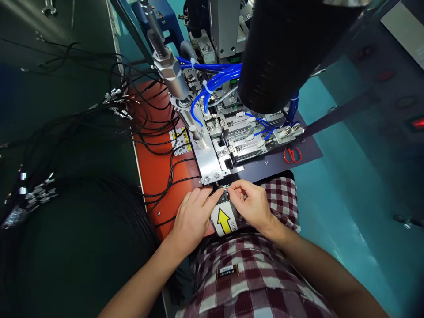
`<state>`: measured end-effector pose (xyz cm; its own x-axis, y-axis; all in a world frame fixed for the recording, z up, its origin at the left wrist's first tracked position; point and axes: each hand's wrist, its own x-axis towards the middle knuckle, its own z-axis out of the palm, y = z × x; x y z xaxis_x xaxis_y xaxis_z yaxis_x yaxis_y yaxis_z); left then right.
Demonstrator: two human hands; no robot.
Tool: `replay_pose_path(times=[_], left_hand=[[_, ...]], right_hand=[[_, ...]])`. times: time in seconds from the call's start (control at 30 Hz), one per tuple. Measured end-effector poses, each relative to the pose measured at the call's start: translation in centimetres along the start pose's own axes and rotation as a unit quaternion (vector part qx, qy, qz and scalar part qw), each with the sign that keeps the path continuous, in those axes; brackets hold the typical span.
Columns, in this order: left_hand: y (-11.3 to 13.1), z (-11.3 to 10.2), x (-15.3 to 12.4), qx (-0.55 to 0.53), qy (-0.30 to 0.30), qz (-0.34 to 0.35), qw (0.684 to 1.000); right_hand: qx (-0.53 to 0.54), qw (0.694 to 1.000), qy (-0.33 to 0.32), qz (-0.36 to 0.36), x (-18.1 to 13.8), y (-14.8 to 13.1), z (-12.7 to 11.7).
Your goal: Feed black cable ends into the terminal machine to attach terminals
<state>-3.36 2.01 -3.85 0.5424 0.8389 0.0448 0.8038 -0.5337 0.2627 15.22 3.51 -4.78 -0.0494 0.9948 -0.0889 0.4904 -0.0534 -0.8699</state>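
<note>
My left hand [192, 215] and my right hand [251, 204] meet at the near edge of a metal fixture [212, 163] on a small machine. Both pinch a small part [224, 191] between their fingertips, just above a label with a yellow arrow [224, 221]. The part is tiny and mostly hidden by the fingers, so I cannot name it. My left fingers also touch a thin black cable [172, 176] that runs off to the left. Both hands have their fingers closed.
Several black cables with metal connectors [115, 106] lie over an orange pad [155, 168] and the dark bench at left. Blue air hoses [215, 79] and a steel cylinder [168, 66] rise behind the fixture. Red scissors [292, 154] lie at right. A large black cylinder [285, 48] hangs overhead.
</note>
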Motion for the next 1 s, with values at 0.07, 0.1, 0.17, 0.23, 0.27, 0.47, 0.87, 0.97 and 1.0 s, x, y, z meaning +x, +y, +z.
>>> replay_pose_path(times=[0.07,0.1,0.17,0.23,0.27,0.47,0.87,0.97,1.0], left_hand=[[0.0,0.0,0.0,0.002,0.001,-0.003,1.0],[0.0,0.0,0.0,0.002,0.002,-0.004,1.0],[0.0,0.0,0.0,-0.003,0.004,-0.007,1.0],[0.0,0.0,0.1,-0.013,0.005,-0.009,1.0],[0.0,-0.1,0.1,-0.022,0.005,-0.013,1.0],[-0.1,-1.5,0.2,-0.097,-0.001,-0.108,0.989],[-2.1,-1.2,-0.7,-0.047,0.067,0.04,0.996],[-2.0,-0.9,-0.8,-0.032,0.085,0.056,0.994],[-2.0,-0.9,-0.8,-0.03,0.089,0.057,0.994]], right_hand=[[0.097,0.992,-0.052,0.062,0.6,0.5,0.0],[0.154,0.98,-0.084,0.099,0.9,0.8,0.0],[0.241,0.949,-0.13,0.153,1.5,1.2,0.0],[0.28,0.934,-0.143,0.171,1.8,1.4,0.0],[0.29,0.931,-0.142,0.172,1.9,1.4,0.0],[0.294,0.929,-0.152,0.164,1.8,1.3,-0.3],[0.266,0.941,-0.153,0.143,1.8,1.5,-0.4],[0.23,0.958,-0.123,0.119,1.7,1.6,-0.4],[0.219,0.963,-0.112,0.111,1.7,1.6,-0.3]])
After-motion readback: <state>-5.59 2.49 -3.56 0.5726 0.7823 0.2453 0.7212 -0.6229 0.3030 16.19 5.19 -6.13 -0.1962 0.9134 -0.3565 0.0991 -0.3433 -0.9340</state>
